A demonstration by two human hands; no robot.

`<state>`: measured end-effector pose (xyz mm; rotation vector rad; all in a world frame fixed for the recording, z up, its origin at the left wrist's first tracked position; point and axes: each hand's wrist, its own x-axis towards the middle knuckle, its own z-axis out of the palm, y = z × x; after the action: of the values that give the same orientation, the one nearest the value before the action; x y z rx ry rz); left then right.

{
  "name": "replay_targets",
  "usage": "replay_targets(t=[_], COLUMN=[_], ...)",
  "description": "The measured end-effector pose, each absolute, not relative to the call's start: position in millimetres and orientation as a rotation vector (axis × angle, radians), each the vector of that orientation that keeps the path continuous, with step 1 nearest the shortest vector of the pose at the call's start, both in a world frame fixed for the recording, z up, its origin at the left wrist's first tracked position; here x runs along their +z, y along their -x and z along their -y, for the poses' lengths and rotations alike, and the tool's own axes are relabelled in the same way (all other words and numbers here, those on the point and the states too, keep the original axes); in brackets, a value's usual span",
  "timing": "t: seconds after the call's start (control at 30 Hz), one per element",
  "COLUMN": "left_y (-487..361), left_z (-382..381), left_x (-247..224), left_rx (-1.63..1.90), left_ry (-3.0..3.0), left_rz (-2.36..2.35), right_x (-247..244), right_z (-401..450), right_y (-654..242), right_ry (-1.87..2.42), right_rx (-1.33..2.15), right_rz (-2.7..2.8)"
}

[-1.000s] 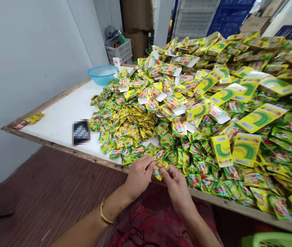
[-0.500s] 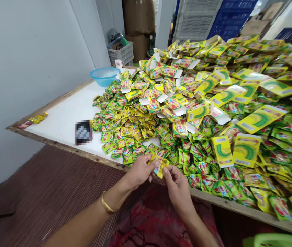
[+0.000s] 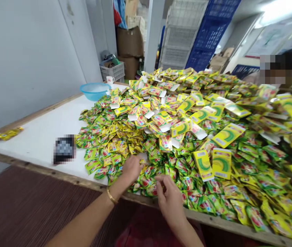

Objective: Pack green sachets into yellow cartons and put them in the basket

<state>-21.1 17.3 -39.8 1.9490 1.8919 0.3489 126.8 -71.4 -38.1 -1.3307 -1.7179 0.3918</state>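
My left hand [image 3: 132,168], with a gold bangle [image 3: 112,195] at the wrist, reaches into the heap of small candy packets at the table's front. Its fingertips are blurred and partly hidden, so whether they hold a packet is unclear. Around it lie yellow packets [image 3: 121,147] and green packets [image 3: 149,188] with red fruit prints. My right hand [image 3: 170,199] hovers over the green packets by the front edge. Its fingers are bent, the thumb stands apart from them, and no packet shows between them.
Yellow cardboard boxes [image 3: 222,164], some with flaps up, are piled behind and right. A blue basin [image 3: 94,92], a white mug [image 3: 110,80] and a blurred-out dark item [image 3: 65,149] stand left. A wooden rim [image 3: 84,181] edges the table. A person [image 3: 285,68] is across the table.
The yellow packet pinched between both hands is no longer seen in them. My left hand has moved forward into the heap, and the hands are apart. The view has tilted up.
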Motion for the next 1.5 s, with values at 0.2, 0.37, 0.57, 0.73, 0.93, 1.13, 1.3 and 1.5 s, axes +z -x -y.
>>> replay_targets(t=[0.2, 0.37, 0.57, 0.73, 0.93, 1.13, 1.3, 1.5], left_y=[30, 31, 48, 56, 39, 32, 29, 18], left_z=[-27, -21, -15, 2, 13, 12, 12, 30], left_x=[-29, -28, -39, -40, -50, -56, -47, -51], left_rx=[0.348, 0.805, 1.269, 1.261, 1.189, 1.193, 1.489, 1.477], left_ry=[-1.813, -1.804, -1.180, -0.996, -1.781, -2.039, -2.250, -2.467], left_rz=[-1.837, -1.729, -1.524, -1.448, -1.690, -1.758, -1.756, -1.578], right_x=[-1, 9, 14, -8, -47, -44, -47, -64], right_z=[10, -36, -23, 38, 66, 49, 51, 52], right_y=[-165, -144, -140, -165, -135, -115, -113, -105], right_ry=[1.497, 1.835, 2.048, 1.673, 1.564, 1.675, 1.522, 1.482], right_rx=[-0.134, -0.407, -0.411, -0.466, -0.285, -0.350, -0.370, -0.461], right_rz=[1.723, 1.853, 1.937, 2.110, 2.310, 2.338, 2.256, 2.084])
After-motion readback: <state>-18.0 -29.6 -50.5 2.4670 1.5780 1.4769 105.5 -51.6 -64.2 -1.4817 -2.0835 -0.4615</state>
